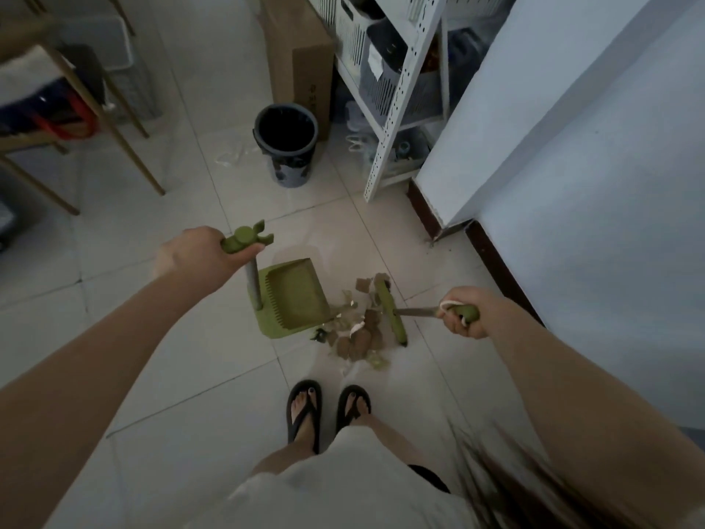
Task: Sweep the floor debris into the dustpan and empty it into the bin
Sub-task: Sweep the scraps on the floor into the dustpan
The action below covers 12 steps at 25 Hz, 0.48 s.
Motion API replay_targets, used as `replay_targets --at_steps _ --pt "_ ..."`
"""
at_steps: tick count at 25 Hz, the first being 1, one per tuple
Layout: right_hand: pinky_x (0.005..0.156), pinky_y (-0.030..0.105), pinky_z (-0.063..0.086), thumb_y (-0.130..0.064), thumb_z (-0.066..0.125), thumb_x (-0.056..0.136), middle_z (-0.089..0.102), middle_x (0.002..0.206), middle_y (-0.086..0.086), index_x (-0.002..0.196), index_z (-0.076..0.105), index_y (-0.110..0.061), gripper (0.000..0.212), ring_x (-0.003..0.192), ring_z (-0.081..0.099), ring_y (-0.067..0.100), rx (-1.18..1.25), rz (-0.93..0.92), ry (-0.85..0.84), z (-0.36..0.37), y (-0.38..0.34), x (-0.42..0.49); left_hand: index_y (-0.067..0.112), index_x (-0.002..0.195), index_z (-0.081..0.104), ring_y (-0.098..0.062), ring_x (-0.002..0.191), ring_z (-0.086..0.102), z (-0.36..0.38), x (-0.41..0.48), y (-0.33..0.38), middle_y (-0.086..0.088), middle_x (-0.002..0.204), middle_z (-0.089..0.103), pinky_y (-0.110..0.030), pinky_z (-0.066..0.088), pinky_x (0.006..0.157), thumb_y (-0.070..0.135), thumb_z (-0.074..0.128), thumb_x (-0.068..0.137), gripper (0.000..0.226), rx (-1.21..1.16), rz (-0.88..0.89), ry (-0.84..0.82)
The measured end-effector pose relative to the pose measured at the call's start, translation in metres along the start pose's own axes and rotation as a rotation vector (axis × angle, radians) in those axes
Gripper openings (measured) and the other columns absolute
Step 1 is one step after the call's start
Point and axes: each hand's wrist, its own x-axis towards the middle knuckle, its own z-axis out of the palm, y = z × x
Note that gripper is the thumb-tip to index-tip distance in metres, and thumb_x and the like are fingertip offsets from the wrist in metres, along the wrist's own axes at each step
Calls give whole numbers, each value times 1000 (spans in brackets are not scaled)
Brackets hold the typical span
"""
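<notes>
A green dustpan [295,297] stands on the tiled floor, its mouth facing right. My left hand [190,257] grips the green top of its upright grey handle. My right hand [463,311] holds the green grip of a broom, whose green head [391,313] rests on the floor to the right of a pile of debris [360,334]: brown cardboard scraps, bits of white and green. The debris lies between the broom head and the pan's mouth, some of it touching the lip. A dark round bin [287,141] stands open farther away.
A cardboard box [301,59] and a white perforated shelf rack [396,89] stand behind the bin. A white wall corner [534,147] with dark skirting is on the right. Wooden chair legs [126,120] are on the left. My sandalled feet [328,410] are just below the pile.
</notes>
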Motion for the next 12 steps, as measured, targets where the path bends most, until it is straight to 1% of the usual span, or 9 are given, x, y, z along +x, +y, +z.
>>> replay_targets --at_steps 2,5,6,8,10,12 --pt "24 11 31 -3 40 93 46 36 7 74 47 -2 21 19 40 8 -75 -67 57 12 -9 -1 13 62 52 -24 60 56 6 -7 -6 -5 62 56 -29 42 55 81 43 76 69 15 -11 -10" --pt "30 13 36 0 45 89 49 53 9 80 53 -1 12 27 43 9 -231 -144 132 27 -18 15 14 62 50 -27 64 56 18 -18 -14 -4 61 53 -30 41 57 78 44 78 66 0 -56 -13" --pt "32 15 36 0 46 88 48 55 8 80 54 -1 12 29 43 10 -275 -162 151 29 -21 24 14 63 50 -27 64 55 21 -22 -18 -4 61 53 -31 40 58 77 44 79 66 2 -82 -22" --pt "31 15 34 -1 45 87 47 52 8 76 55 -1 14 25 41 11 -333 -193 167 28 -26 45 13 66 53 -25 63 54 30 -33 -24 -4 63 54 -31 40 58 77 43 80 66 20 -135 -29" --pt "29 13 32 -1 44 87 46 48 8 77 54 0 14 20 39 11 -378 -201 159 25 -27 71 12 66 54 -22 58 51 42 -41 -33 -5 62 55 -30 40 57 78 41 80 68 42 -187 -8" --pt "30 14 33 -1 45 87 47 54 10 80 55 1 12 22 41 12 -469 -203 155 27 -22 91 12 66 54 -19 55 48 54 -48 -41 -5 62 55 -30 39 56 78 41 80 68 69 -237 2"
